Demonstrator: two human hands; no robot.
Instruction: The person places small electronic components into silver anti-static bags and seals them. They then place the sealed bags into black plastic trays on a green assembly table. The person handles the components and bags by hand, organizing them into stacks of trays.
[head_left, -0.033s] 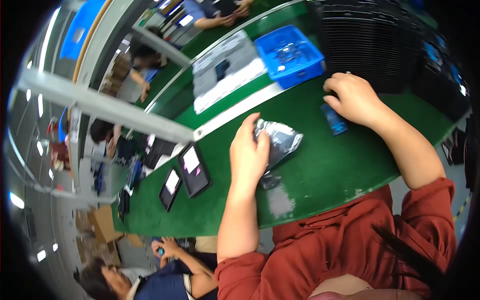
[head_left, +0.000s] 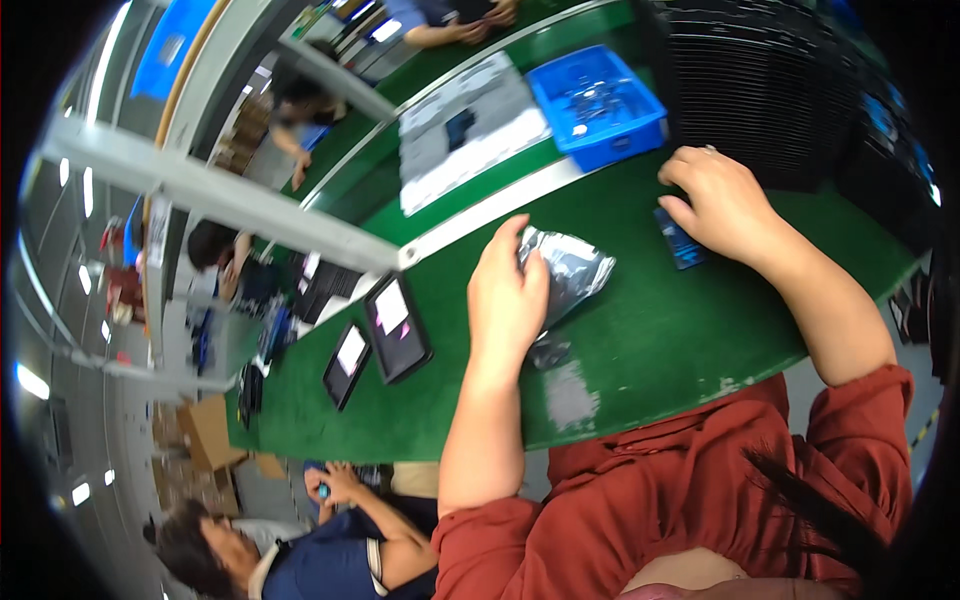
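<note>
My left hand [head_left: 505, 295] is closed on the near-left edge of a shiny silver antistatic bag [head_left: 580, 268], with the thumb along the bag's side. The bag lies tilted just above or on the green table; its far-left part is hidden by my fingers. A small dark, glossy piece [head_left: 548, 350] lies by my left wrist. To the right, my right hand [head_left: 722, 200] has its fingers bent and apart from the thumb, with nothing visible between them. Under its thumb side lies a small dark-blue flat piece [head_left: 680, 242], like a circuit board, partly covered by the hand.
A blue bin [head_left: 625, 145] of small clear-looking parts stands beyond my hands. Black ribbed racks [head_left: 765, 90] rise at the far right. Two black trays [head_left: 398, 330] lie left on the green table [head_left: 470, 415]. Beyond a metal frame [head_left: 250, 205] sit co-workers; another person [head_left: 330, 560] is at lower left.
The whole view has shifted slightly, with the bin and bag a little farther right in the picture. Both hands keep nearly the same pose.
</note>
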